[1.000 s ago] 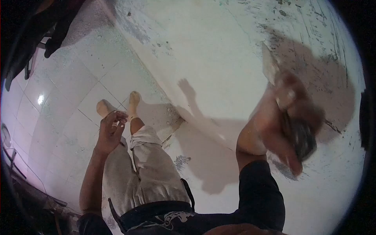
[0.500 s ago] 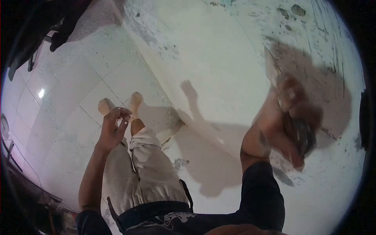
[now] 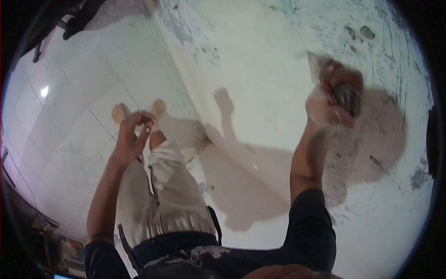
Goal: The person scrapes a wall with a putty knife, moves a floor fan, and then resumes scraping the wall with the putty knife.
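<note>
My right hand [image 3: 335,95] is wrapped round the dark handle of a scraper [image 3: 347,99], and the hand is slightly blurred. The scraper's thin pale blade [image 3: 312,66] sticks out past the fingers, at the pale wall [image 3: 260,69]; whether it touches the surface I cannot tell. In front of my legs hangs my left hand [image 3: 135,132], fingers curled with thumb and fingertips close together. Anything between those fingertips is too small to make out.
Bare feet [image 3: 120,113] stand on the tiled floor [image 3: 69,111] beside the wall's base. Dark patches and scratches [image 3: 367,32] mark the wall at upper right. A dark object [image 3: 79,21] stands at upper left; clutter [image 3: 69,251] and a cable lie at lower left.
My right hand has moved up the wall with the scraper and turned. My left hand is slightly higher in view, still curled. The whole view has shifted a little.
</note>
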Demonstrator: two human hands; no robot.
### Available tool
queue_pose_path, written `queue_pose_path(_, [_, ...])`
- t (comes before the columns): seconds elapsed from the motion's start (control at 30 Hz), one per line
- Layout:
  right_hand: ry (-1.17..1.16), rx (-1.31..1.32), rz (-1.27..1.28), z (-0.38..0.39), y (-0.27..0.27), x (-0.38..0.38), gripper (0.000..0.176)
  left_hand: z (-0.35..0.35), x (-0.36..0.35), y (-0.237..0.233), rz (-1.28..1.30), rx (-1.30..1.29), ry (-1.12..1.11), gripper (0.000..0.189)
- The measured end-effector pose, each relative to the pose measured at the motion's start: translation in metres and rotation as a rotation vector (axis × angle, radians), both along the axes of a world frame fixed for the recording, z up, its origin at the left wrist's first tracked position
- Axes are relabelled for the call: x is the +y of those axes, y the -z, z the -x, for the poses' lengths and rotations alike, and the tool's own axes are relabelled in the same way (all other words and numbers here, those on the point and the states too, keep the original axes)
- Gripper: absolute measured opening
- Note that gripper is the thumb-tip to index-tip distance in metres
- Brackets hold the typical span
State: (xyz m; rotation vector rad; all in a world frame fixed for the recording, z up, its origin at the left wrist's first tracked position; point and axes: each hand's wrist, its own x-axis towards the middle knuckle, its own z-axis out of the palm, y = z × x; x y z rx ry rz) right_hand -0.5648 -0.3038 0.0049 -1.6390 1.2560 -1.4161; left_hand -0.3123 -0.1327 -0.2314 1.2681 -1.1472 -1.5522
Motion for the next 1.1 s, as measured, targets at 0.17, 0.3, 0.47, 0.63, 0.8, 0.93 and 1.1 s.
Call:
queue_pose_path(0.17, [-0.321,0.453,0.007,-0.001,0.005,-0.028,0.071,0.0,0.004,0.003,-0.029,0.005,0.08,0.02])
queue_pose_path(0.3, [-0.234,0.523,0.077,-0.017,0.015,-0.028,0.073,-0.003,0.024,0.037,0.02,0.021,-0.087,0.023])
queue_pose_path(0.47, [-0.253,0.285,0.182,-0.029,0.021,-0.046,0.079,-0.02,0.014,0.011,-0.103,0.093,0.06,0.021])
queue_pose_path(0.63, [-0.41,0.317,0.194,-0.029,0.021,-0.055,0.076,-0.024,-0.006,0.015,-0.086,0.004,0.075,0.03])
queue_pose_path(0.8, [-0.427,0.48,0.208,-0.034,0.021,-0.054,0.07,-0.023,-0.002,0.02,0.035,0.143,-0.05,0.028])
queue_pose_path(0.93, [-0.497,0.502,0.287,-0.034,0.019,-0.069,0.064,-0.025,-0.012,0.01,0.022,0.106,0.023,0.027])
queue_pose_path(1.1, [-0.329,0.647,0.194,-0.041,0.02,-0.073,0.07,-0.021,-0.004,-0.001,0.006,0.076,0.087,0.026])
